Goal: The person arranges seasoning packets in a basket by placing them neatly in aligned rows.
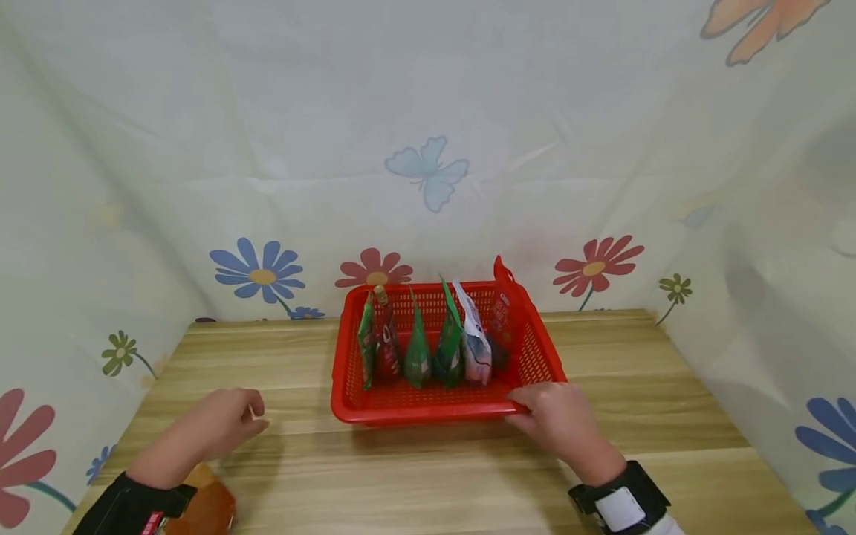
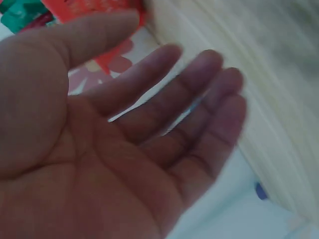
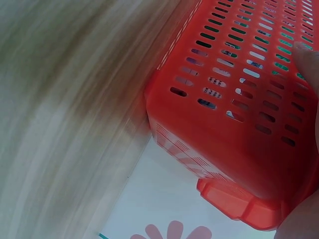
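A red plastic basket [image 1: 428, 413] stands near the back of the wooden table. Inside it, a bottle with a tan cap [image 1: 388, 349] and several upright packets stand in a row: green ones [image 1: 417, 357], a white-and-pink one [image 1: 476, 349] and a red one [image 1: 503, 312]. My right hand [image 1: 558, 416] grips the basket's front right rim; in the right wrist view its thumb [image 3: 306, 62] lies against the slotted wall. To the basket's left, my left hand [image 1: 227, 423] hovers over the table, holding nothing; its palm [image 2: 124, 154] and loosely bent fingers show in the left wrist view.
An orange-brown package [image 1: 209, 505] lies on the table [image 1: 401, 483] at the front left, partly covered by my left wrist. A flower-printed white cloth [image 1: 321, 186] rises behind the table and along both sides.
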Demonstrator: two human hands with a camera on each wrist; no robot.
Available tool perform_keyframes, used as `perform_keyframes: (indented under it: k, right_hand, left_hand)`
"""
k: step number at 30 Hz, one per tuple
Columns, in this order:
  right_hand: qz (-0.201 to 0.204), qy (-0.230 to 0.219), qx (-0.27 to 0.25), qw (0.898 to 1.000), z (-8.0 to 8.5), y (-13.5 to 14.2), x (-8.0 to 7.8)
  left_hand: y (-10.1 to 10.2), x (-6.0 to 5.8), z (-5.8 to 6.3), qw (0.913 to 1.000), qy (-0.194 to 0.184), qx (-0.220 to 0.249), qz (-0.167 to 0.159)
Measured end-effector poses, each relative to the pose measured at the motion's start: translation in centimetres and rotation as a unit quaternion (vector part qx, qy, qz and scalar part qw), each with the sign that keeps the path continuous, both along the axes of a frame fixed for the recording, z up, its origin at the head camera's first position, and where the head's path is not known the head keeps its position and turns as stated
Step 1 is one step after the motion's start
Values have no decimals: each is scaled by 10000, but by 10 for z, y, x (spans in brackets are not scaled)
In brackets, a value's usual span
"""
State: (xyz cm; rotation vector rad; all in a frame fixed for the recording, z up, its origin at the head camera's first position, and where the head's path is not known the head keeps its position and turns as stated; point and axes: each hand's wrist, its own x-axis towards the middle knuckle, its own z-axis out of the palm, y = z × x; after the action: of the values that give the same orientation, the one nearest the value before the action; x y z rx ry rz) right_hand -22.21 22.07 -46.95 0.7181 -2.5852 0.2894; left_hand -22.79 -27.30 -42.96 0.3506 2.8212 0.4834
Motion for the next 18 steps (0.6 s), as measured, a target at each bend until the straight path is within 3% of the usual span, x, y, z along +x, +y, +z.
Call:
perform_keyframes:
  k: [4, 8, 13, 18]
  right_hand:
    - [-50, -44, -28, 10000, -1, -1, 1]
    - [-58, -15, 30, 10000, -2, -2, 1]
    - [-44, 11, 30, 10000, -3, -1, 0]
    - [-15, -59, -59, 10000, -2, -1, -1]
  left_hand:
    - [-21, 16, -9, 9962, -829, -21, 278]
    - [-42, 30, -20, 9918, -1186, -26, 476]
    - [-63, 38, -31, 9886, -1366, 48, 626]
    - [-75, 38, -38, 9918, -1015, -22, 778]
